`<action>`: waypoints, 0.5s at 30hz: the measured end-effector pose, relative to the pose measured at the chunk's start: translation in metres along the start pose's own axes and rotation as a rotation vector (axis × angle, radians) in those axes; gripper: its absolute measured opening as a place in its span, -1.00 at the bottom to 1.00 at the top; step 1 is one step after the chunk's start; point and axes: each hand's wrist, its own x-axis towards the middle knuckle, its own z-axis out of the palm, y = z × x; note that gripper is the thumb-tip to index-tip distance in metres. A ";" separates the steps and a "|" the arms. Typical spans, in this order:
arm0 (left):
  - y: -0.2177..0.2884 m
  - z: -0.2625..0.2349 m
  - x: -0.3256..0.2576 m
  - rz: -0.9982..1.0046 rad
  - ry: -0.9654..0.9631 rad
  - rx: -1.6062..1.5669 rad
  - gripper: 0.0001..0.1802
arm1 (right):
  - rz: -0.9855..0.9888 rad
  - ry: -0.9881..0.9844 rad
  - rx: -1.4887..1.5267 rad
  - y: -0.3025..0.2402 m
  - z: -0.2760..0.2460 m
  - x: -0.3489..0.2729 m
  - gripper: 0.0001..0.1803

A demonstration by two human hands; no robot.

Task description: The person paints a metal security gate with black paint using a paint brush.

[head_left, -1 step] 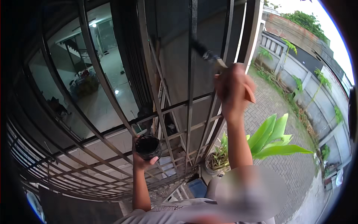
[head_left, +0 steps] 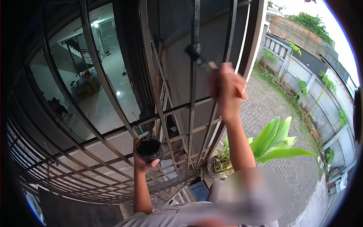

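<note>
My right hand [head_left: 227, 89], slightly blurred, is closed around the handle of a paintbrush [head_left: 211, 66]. The brush's dark, paint-covered bristles lie at the upper part of an upright metal bar [head_left: 195, 24] of the window grille and appear to touch it. Lower down, my left hand [head_left: 143, 163] wraps round a small cup of black paint [head_left: 149, 148] covered in dark crumpled plastic. That cup is held upright in front of the grille, its opening toward me. Several bars look glossy black up high, while the lower bars show a duller brownish grey.
Behind the grille, a window shows a lit room [head_left: 109, 83]. To my right stands a potted plant [head_left: 278, 142] with broad green leaves. A paved yard [head_left: 280, 102] runs to a grey wall [head_left: 321, 102]. Below are a blue tray-like thing [head_left: 198, 191] and part of a ladder [head_left: 179, 198].
My right hand has shifted left and a little down with the paintbrush. The bristles have moved down and left along the bar. My left hand still holds the cup, nearly unmoved.
</note>
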 end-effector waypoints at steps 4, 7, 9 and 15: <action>-0.011 0.004 -0.002 0.077 0.020 -0.025 0.06 | 0.038 -0.035 -0.069 -0.027 -0.012 0.004 -0.43; -0.020 -0.003 -0.012 0.042 0.049 0.011 0.16 | -0.066 0.103 0.021 -0.017 -0.006 0.012 -0.43; -0.035 -0.001 -0.012 0.047 0.032 -0.042 0.15 | -0.094 -0.047 -0.108 0.000 -0.002 0.026 -0.43; -0.035 0.004 -0.003 0.052 0.049 -0.029 0.14 | -0.044 0.004 0.098 -0.030 -0.017 0.031 -0.42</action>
